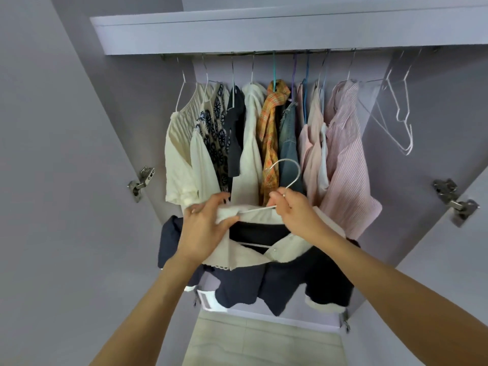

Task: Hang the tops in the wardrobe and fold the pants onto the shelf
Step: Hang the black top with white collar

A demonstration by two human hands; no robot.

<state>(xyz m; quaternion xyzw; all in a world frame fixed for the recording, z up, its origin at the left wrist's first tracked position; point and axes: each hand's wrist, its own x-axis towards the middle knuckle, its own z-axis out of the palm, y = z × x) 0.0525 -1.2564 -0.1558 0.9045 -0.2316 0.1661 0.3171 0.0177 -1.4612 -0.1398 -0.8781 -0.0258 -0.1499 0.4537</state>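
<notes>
Right hand (286, 207) fingers pinch the hanger (287, 178) neck just below the hook, keeping the hook free for the rail (264, 52). Left hand (208, 220) fingers grip the cream collar (250, 253) at the hanger arm, apparently seating it on the shoulder. The navy top (277, 286) hangs in front of the open wardrobe, below the hung tops (264, 133), not yet on the rail.
</notes>
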